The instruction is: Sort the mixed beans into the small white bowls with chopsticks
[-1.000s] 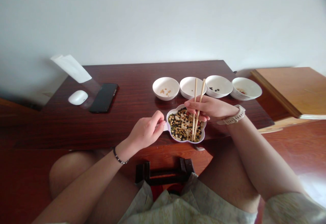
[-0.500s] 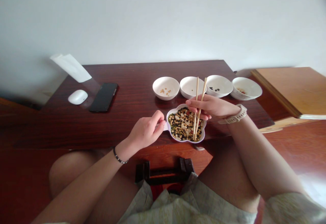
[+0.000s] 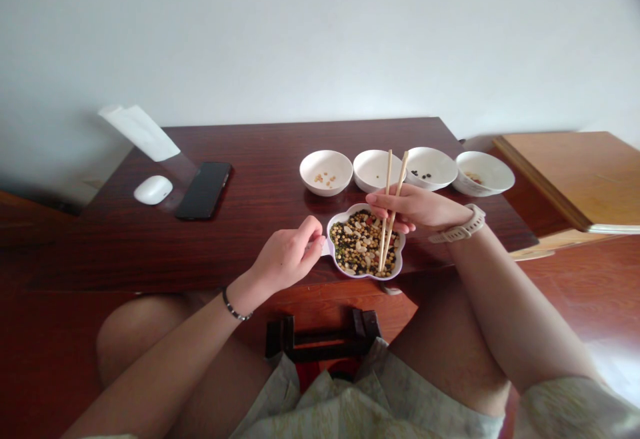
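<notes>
White wall (image 3: 320, 39) fills the top of the view above a dark reddish-brown wooden table (image 3: 125, 246). A honey-coloured wooden board (image 3: 560, 172) is cut off by the right edge, and a low black wooden stand (image 3: 320, 342) sits below the table, partly hidden by pale patterned cloth (image 3: 345, 406). Four round white ceramic bowls stand in a row near the far table edge. The first bowl (image 3: 326, 172) holds a few pale yellow beans, the third bowl (image 3: 431, 167) a few dark beans and the fourth bowl (image 3: 483, 174) a small tan-and-red mix. The second bowl (image 3: 373, 170) is partly hidden by chopsticks, and its contents are hard to make out. Nearer, on the table, lies a white flower-shaped dish (image 3: 403, 259), heaped with many mixed beans (image 3: 360, 246) in black, green, yellow, white and red. The left hand (image 3: 285, 256) curls over the dish's small white tab (image 3: 325, 248), mostly hiding it. The right hand (image 3: 415, 207) grips a pair of pale wooden chopsticks (image 3: 389, 179) above the dish, their tips close together among the beans; whether they have hold of a bean cannot be told. A black smartphone (image 3: 203, 190) and a white computer mouse (image 3: 153, 190) lie well left of the bowls
</notes>
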`<state>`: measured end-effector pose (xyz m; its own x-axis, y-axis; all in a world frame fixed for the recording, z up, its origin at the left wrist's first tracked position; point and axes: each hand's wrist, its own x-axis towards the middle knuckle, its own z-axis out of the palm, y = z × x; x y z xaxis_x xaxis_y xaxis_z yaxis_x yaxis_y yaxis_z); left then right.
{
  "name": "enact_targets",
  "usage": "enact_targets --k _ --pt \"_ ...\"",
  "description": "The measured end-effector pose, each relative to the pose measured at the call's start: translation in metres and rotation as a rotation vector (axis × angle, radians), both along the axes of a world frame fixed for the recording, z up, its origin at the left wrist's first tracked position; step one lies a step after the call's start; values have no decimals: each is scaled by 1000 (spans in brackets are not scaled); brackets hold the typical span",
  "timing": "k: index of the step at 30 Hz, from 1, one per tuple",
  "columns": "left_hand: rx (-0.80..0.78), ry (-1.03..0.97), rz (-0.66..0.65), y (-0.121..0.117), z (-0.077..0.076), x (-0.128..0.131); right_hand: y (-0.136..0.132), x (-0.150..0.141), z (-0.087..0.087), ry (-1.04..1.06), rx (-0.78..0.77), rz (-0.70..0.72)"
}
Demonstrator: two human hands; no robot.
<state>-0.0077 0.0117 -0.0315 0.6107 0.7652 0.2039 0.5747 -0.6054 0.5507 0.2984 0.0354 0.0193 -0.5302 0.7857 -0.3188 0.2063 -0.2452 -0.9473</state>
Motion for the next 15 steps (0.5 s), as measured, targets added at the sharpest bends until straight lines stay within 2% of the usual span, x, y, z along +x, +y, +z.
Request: enact_targets --k 15 --pt "3 16 0 0 1 1 0 -1 -4 -8 13 89"
